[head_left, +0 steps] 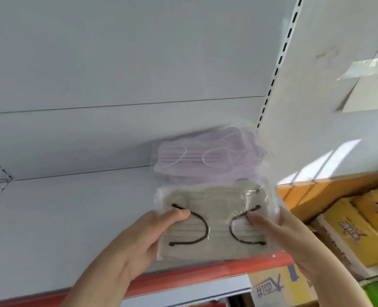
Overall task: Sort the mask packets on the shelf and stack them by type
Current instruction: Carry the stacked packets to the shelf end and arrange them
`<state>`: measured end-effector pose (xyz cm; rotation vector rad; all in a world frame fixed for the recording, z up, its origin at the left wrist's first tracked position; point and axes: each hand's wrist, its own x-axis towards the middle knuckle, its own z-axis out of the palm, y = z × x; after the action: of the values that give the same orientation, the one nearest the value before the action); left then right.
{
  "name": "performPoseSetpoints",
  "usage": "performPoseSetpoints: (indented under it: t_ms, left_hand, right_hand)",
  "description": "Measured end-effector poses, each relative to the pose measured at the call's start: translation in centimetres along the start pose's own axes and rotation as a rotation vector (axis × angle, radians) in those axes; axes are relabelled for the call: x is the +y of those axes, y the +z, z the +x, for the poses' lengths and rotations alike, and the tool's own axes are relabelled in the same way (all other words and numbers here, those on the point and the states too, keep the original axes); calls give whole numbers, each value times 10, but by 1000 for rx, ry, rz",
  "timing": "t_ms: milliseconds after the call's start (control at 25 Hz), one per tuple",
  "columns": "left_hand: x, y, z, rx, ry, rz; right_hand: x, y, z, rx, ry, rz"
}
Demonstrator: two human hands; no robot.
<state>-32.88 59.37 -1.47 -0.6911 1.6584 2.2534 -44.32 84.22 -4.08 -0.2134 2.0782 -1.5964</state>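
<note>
- Grey packet (214, 222): a clear plastic bag showing grey-beige pleated masks with black ear loops curving on its top face; it is lying at the front of the shelf (61, 218), its near edge reaching the red strip (205, 275) along the shelf's front.
- Left hand (139, 242) is gripping the grey packet's left side, thumb pressing on top by the left ear loop, the other fingers hidden beneath.
- Right hand (294, 238) is gripping the packet's right side, thumb lying on top by the right ear loop, fingers wrapping the edge.
- Purple packet (208, 156): a clear bag holding lilac masks with white loops, sitting just behind the grey packet, near the shelf's back right corner; more lilac masks are showing under and beside it, blurred.
- Slotted upright (276, 69) is rising at the shelf's right back corner.
- Yellow boxes (356, 235) are standing to the right, with an orange carton (312, 196) behind them and a cardboard box (279, 289) below the shelf edge.
</note>
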Motion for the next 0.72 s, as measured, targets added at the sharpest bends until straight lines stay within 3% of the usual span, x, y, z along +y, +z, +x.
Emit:
performPoseSetpoints:
  t_ms: [160,280,400,520,600,720]
  left_hand:
    - [-1,-13,-28,-64,104,135]
    - [3,-49,-44,9,338,349]
    - [-2,-97,-56,38,490,481]
    - [-22,-127,-55,119,446,717]
    - [-32,-129,-49,155,434,748]
    - [-37,-135,-55,242,480,602]
  right_hand:
    - [1,11,-13,-91,-117,132]
    - [-8,32,-10,-89,-332,-9]
    - [-12,62,0,-233,-471,-94]
    - [-6,91,12,-410,-453,-142]
    - [3,100,18,-383,-421,-107]
    - [6,116,30,-268,-453,-108]
